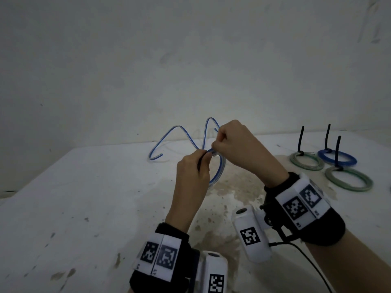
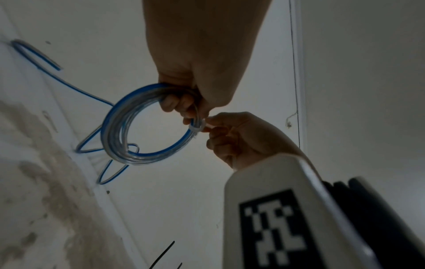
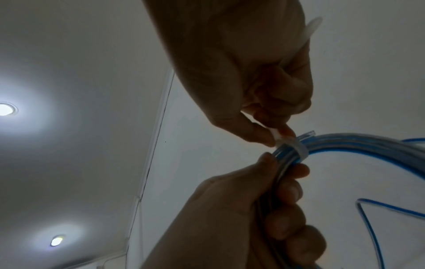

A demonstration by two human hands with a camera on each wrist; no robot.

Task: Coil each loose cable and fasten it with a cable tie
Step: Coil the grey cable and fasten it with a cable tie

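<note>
Hands (image 1: pixel 211 153) grip blue coil (image 2: pixel 142 125), pinch white tie (image 3: pixel 368 151).

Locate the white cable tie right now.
In the right wrist view the white cable tie is wrapped round the blue cable coil, pinched by one hand just above the other hand gripping the coil.

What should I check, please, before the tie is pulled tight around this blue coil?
1. Left hand grips the blue coil: ok.
2. White cable tie wraps the bundled strands: ok.
3. Right hand pinches the tie beside the coil: ok.
4. Tie tail threaded through its head: cannot tell.
5. Loose blue length gathered into the coil: not ok, it trails over the table.
</note>
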